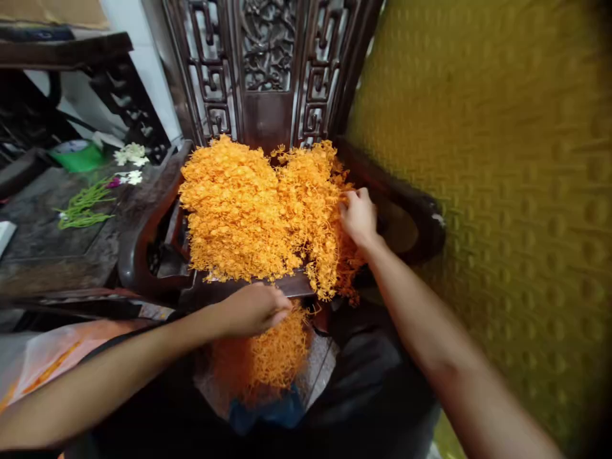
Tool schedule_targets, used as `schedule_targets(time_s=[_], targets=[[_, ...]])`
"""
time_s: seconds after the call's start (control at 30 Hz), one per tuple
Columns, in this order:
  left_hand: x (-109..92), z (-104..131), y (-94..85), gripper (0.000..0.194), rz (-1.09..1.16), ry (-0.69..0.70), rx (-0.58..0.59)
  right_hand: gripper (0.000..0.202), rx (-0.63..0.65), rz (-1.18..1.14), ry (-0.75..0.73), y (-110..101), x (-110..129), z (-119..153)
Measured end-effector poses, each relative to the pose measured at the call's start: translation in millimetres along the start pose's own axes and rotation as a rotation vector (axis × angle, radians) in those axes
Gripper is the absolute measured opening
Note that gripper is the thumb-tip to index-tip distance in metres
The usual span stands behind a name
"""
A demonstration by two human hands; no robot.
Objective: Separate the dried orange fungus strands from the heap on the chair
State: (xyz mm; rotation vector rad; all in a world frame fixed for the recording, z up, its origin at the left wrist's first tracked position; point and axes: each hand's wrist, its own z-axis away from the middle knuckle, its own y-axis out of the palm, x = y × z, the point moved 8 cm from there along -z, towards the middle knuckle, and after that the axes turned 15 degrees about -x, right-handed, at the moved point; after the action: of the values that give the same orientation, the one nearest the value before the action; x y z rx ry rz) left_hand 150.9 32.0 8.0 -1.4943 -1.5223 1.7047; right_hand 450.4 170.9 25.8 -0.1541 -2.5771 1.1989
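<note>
A large heap of orange artificial flowers covers the seat of a dark carved wooden chair. My left hand is closed in front of the seat's edge. Just below it hangs an orange bunch of flower sprigs, whose gripped part is hidden by the fingers. At the right side of the heap, my right hand has its fingers bent and closed on orange flower sprigs. Some sprigs there droop over the seat's front edge, and the fingertips are partly hidden among them.
On the left, a dark surface holds a green tape roll, white flowers and green stems. A textured yellow-green surface rises close on the right. A plastic bag lies at the lower left. Something blue is between the legs.
</note>
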Motion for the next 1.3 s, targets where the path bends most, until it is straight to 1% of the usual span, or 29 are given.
schedule_targets(time_s=[0.07, 0.13, 0.2, 0.23, 0.27, 0.33, 0.4, 0.47, 0.5, 0.53, 0.6, 0.63, 0.7, 0.8, 0.87, 0.9, 0.97, 1.03, 1.07, 1.1, 1.17, 1.23, 1.27, 1.3], targets=[[5, -37, -2.5, 0.029, 0.045, -0.059, -0.065, 0.036, -0.111, -0.099, 0.028, -15, -4, -8], [18, -79, -7.7, 0.03, 0.025, -0.147, -0.201, 0.034, -0.21, -0.174, 0.023, -32, -5, -14], [32, -119, -11.8, 0.035, -0.071, -0.198, -0.336, 0.034, -0.237, -0.198, -0.015, -42, -2, -16], [39, -136, -11.2, 0.038, -0.155, -0.21, -0.367, 0.034, -0.23, -0.197, -0.029, -46, -1, -16], [45, -152, -7.1, 0.04, -0.254, -0.209, -0.351, 0.034, -0.214, -0.19, -0.032, -47, -1, -16], [59, -173, 7.6, 0.036, -0.442, -0.171, -0.227, 0.034, -0.146, -0.162, -0.004, -46, -5, -14], [74, -178, 21.6, 0.033, -0.59, -0.121, -0.089, 0.034, -0.034, -0.104, 0.048, -39, -13, -9], [90, -172, 28.4, 0.036, -0.699, -0.082, -0.007, 0.034, 0.079, -0.057, 0.077, -34, -20, -4], [96, -166, 29.4, 0.037, -0.741, -0.064, 0.017, 0.034, 0.1, -0.052, 0.084, -34, -23, -3], [100, -160, 29.4, 0.035, -0.774, -0.046, 0.033, 0.034, 0.088, -0.065, 0.088, -37, -25, -3], [100, -150, 27.7, 0.032, -0.812, -0.013, 0.044, 0.036, -0.008, -0.123, 0.092, -48, -28, -6], [95, -147, 26.5, 0.033, -0.815, 0.004, 0.034, 0.037, -0.061, -0.153, 0.093, -54, -29, -7], [75, -146, 24.1, 0.035, -0.795, 0.042, -0.028, 0.037, -0.106, -0.191, 0.085, -61, -28, -9], [30, -153, 24.1, 0.036, -0.704, 0.099, -0.187, 0.038, -0.087, -0.206, 0.072, -68, -22, -9], [6, -163, 30.7, 0.04, -0.613, 0.109, -0.237, 0.04, -0.105, -0.209, 0.059, -81, -14, -8], [0, -169, 35.4, 0.041, -0.574, 0.09, -0.232, 0.04, -0.117, -0.208, 0.053, -89, -10, -7], [0, -182, 43.4, 0.044, -0.524, 0.01, -0.197, 0.042, -0.108, -0.184, 0.051, -106, -3, -6], [10, -193, 43.7, 0.049, -0.507, -0.096, -0.188, 0.043, -0.027, -0.116, 0.069, -114, -1, -3], [16, -196, 41.2, 0.049, -0.499, -0.14, -0.199, 0.042, 0.045, -0.068, 0.089, -114, -3, 0], [22, -199, 37.6, 0.047, -0.487, -0.176, -0.215, 0.041, 0.147, -0.01, 0.113, -108, -7, 5], [29, -200, 29.7, 0.043, -0.462, -0.226, -0.244, 0.04, 0.409, 0.101, 0.152, -87, -17, 22], [30, -198, 22.9, 0.041, -0.475, -0.249, -0.257, 0.042, 0.621, 0.153, 0.153, -64, -26, 40], [27, -197, 19.5, 0.042, -0.495, -0.254, -0.266, 0.044, 0.672, 0.15, 0.141, -55, -28, 46], [23, -196, 16.2, 0.044, -0.513, -0.249, -0.279, 0.044, 0.674, 0.128, 0.126, -49, -28, 49]])
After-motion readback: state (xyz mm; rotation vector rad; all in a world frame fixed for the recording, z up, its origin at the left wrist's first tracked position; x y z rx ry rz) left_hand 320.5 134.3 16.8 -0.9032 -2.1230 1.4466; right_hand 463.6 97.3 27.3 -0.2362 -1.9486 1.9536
